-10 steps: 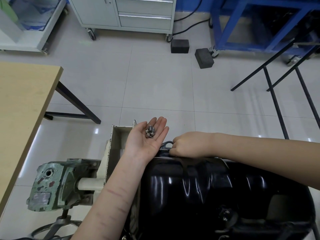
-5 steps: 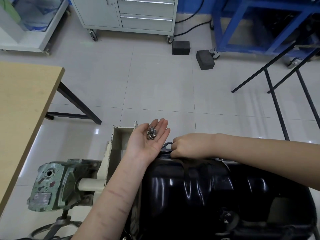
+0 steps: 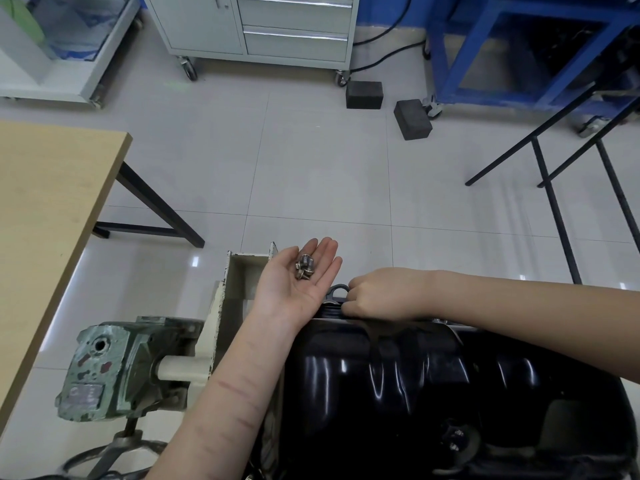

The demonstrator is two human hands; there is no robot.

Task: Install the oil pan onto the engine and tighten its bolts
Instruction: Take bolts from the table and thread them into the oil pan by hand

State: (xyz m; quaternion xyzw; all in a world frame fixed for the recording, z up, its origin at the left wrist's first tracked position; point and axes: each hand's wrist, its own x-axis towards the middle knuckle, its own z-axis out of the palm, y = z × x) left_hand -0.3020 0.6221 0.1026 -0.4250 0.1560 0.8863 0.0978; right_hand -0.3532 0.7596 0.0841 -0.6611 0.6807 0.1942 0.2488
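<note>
The black oil pan (image 3: 433,382) fills the near right of the view. At its far edge the right hand (image 3: 384,296) is curled, fingertips down on the rim; whether they pinch anything cannot be told. Just left of it, the left hand (image 3: 298,278) lies palm up, fingers relaxed, carrying a small cluster of bolts (image 3: 304,266).

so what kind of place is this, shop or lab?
Most likely a mechanical workshop or training shop. An engine on a stand carries a black oil pan, a wheeled grey tool cabinet stands on the tiled floor, and the left hand holds loose bolts.
</note>
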